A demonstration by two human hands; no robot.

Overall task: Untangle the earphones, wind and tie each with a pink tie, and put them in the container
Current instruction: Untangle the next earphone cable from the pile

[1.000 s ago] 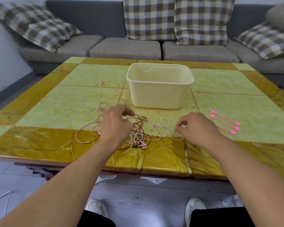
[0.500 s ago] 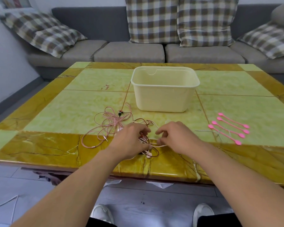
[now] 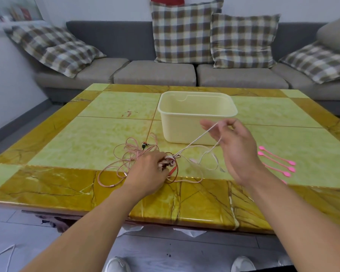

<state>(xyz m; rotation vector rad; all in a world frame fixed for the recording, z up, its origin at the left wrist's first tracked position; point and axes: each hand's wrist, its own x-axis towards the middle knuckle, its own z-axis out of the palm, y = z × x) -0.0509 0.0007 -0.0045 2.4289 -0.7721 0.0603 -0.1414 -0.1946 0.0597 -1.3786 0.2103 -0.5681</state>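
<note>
Green-and-amber marble table [image 3: 110,138] before a grey sofa [image 3: 155,73]; left hand [image 3: 148,172] grips tangled earphones [image 3: 137,154], right hand [image 3: 233,146] lifts a strand.

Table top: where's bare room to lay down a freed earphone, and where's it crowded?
Free: the green tiles left of the container, behind the tangle; also the far right tile behind the pink ties. Crowded: the front middle, where the left hand pins the tangle and the right hand lifts a pale cord before the container.
</note>
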